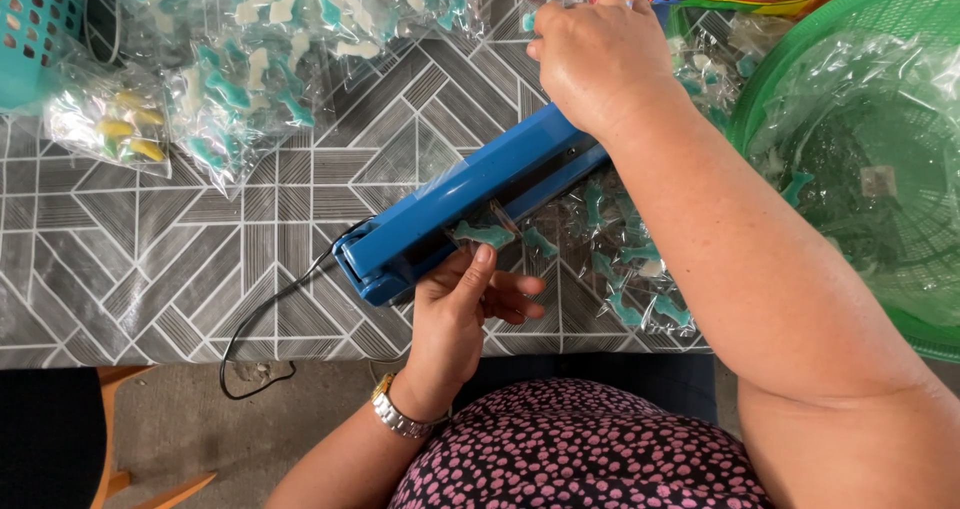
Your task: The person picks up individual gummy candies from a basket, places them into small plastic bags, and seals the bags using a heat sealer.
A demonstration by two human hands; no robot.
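Left hand, palm up w/ fingers curled, pinches a clear candy bag in the blue heat sealer near the table's front edge — fingertips by the bar could get burnt. Right hand, palm down, closed on the sealer's far handle end — uneven press may seal crooked.

1. One blue heat sealer on the table.
2. One green basket.
3. One teal basket.
4. Two hands: left hand, right hand.
5. One wristwatch.
6. Sealed candy bags: too heaped to count.
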